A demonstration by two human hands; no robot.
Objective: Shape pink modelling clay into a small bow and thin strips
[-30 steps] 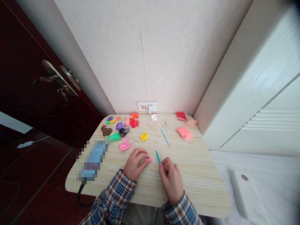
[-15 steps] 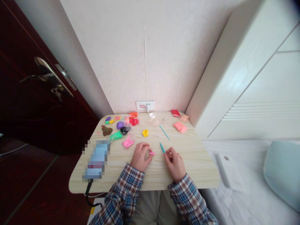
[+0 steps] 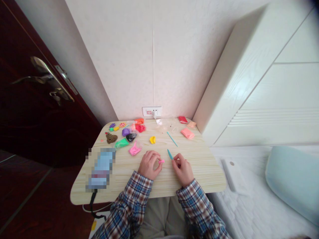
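Between thumb and fingertips, my left hand (image 3: 150, 166) pinches a small piece of pink clay (image 3: 161, 161) above the front half of the table. My right hand (image 3: 182, 169) is closed on a teal modelling knife (image 3: 169, 154), its pointed blade angled up and to the left. A short gap separates the blade from the pink piece. Beyond my hands lie a yellow clay piece (image 3: 152, 139) and a thin teal stick (image 3: 172, 139). An opened bag of pink clay (image 3: 135, 148) rests left of my left hand.
Several clay packets, including green (image 3: 121, 143), black (image 3: 131, 136) and purple (image 3: 126, 132), lie at the back left beside a brown coiled clay shape (image 3: 111, 138). Salmon clay (image 3: 187, 133) is at the back right. A blurred device (image 3: 101, 169) with a black strap occupies the left side.
The camera view has shifted slightly. Both hands keep their grips, and the knife remains beside the pink clay, with little other visible movement.
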